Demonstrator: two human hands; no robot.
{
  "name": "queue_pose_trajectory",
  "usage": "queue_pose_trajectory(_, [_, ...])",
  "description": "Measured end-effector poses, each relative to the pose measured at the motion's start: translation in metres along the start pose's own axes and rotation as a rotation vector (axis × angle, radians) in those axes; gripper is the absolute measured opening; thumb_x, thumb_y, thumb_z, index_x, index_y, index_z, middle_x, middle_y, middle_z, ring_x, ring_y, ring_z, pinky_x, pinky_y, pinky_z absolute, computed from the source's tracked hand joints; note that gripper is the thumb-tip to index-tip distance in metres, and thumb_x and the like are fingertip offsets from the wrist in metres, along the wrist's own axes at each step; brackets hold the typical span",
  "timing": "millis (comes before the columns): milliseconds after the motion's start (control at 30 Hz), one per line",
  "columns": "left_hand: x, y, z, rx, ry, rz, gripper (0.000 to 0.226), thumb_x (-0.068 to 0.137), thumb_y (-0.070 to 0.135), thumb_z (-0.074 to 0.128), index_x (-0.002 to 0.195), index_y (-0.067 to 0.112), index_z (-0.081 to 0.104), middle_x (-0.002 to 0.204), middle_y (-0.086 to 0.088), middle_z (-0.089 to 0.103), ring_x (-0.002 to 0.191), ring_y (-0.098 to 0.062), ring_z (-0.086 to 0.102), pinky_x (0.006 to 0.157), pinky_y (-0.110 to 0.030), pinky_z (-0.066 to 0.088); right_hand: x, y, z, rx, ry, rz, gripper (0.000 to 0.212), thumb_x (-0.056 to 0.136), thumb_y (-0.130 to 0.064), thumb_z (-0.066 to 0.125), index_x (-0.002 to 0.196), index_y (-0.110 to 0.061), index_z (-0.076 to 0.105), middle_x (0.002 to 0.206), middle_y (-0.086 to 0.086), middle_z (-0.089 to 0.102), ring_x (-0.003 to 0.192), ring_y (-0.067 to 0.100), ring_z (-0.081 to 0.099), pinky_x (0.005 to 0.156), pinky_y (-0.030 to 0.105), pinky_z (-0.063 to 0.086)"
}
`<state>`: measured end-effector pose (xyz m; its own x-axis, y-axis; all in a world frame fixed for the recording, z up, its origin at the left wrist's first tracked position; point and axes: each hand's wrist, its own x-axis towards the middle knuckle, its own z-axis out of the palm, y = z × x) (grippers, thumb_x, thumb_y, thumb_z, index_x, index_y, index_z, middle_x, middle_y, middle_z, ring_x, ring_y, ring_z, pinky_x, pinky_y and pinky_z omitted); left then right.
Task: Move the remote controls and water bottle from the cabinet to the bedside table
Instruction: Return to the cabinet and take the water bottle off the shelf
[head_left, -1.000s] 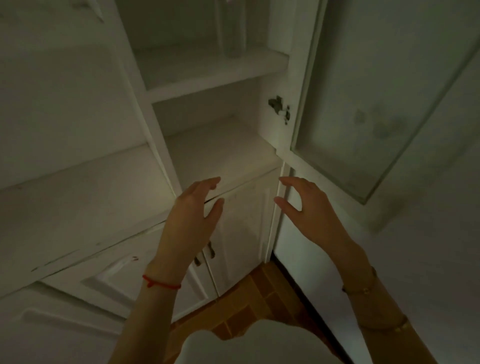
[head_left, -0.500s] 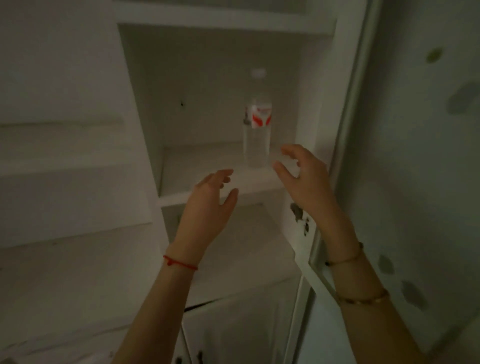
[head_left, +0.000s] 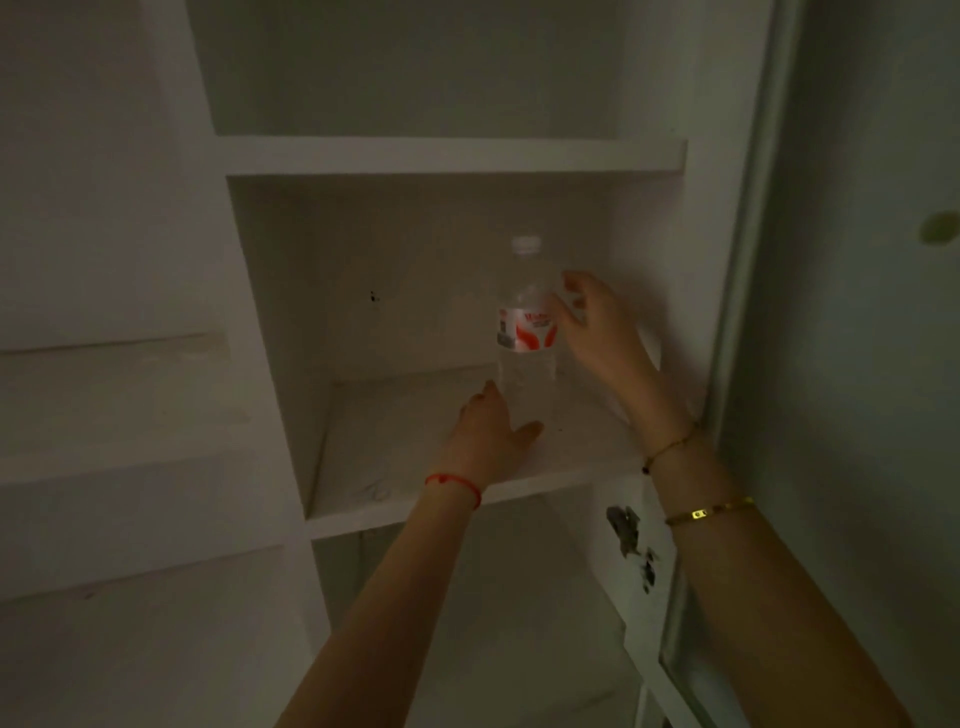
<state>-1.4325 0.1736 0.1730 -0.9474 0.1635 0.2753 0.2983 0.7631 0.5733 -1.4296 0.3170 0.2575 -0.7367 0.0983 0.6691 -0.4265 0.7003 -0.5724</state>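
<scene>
Water bottle (head_left: 525, 332) stands upright on the cabinet shelf (head_left: 415, 447), not yet lifted. My right hand (head_left: 597, 332) spreads beside its label, fingers near it but not closed; my left hand (head_left: 488, 431) hovers relaxed at its base, holding nothing. No remote controls show, so everything remains to carry.

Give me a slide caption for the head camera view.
Both hands reach into the open cabinet: right hand nears the upright water bottle, left hand hovers beside its base.
</scene>
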Motion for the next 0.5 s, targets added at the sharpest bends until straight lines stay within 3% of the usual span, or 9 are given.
queue_pose_trajectory(167, [0.007, 0.001, 0.008, -0.048, -0.008, -0.013, 0.085, 0.081, 0.036, 0.067, 0.146, 0.005, 0.023, 0.143, -0.013, 0.045, 0.130, -0.031, 0.043, 0.107, -0.037, 0.037, 0.005, 0.002, 0.008, 0.106, -0.095, 0.019, 0.040, 0.100, -0.033, 0.045, 0.132, -0.010, 0.052, 0.129, 0.011, 0.061, 0.112, 0.025, 0.061, 0.095, 0.033, 0.049])
queue_pose_trajectory(333, [0.011, 0.003, 0.009, -0.066, 0.015, -0.029, 0.065, 0.085, 0.023, 0.065, 0.140, 0.003, 0.036, 0.142, -0.014, 0.047, 0.128, -0.031, 0.045, 0.103, -0.031, 0.035, 0.004, 0.003, 0.012, 0.143, -0.076, -0.005, 0.032, 0.101, -0.028, 0.045, 0.125, -0.011, 0.056, 0.121, 0.009, 0.065, 0.108, 0.022, 0.063, 0.087, 0.027, 0.050])
queue_pose_trajectory(500, [0.005, 0.007, 0.006, -0.162, 0.042, -0.103, 0.055, 0.084, 0.012, 0.067, 0.132, 0.003, 0.042, 0.135, -0.015, 0.052, 0.124, -0.030, 0.049, 0.095, -0.027, 0.038, -0.001, -0.004, 0.008, 0.145, -0.054, -0.044, 0.031, 0.099, -0.023, 0.049, 0.125, -0.008, 0.055, 0.120, 0.009, 0.064, 0.100, 0.013, 0.061, 0.070, 0.000, 0.041])
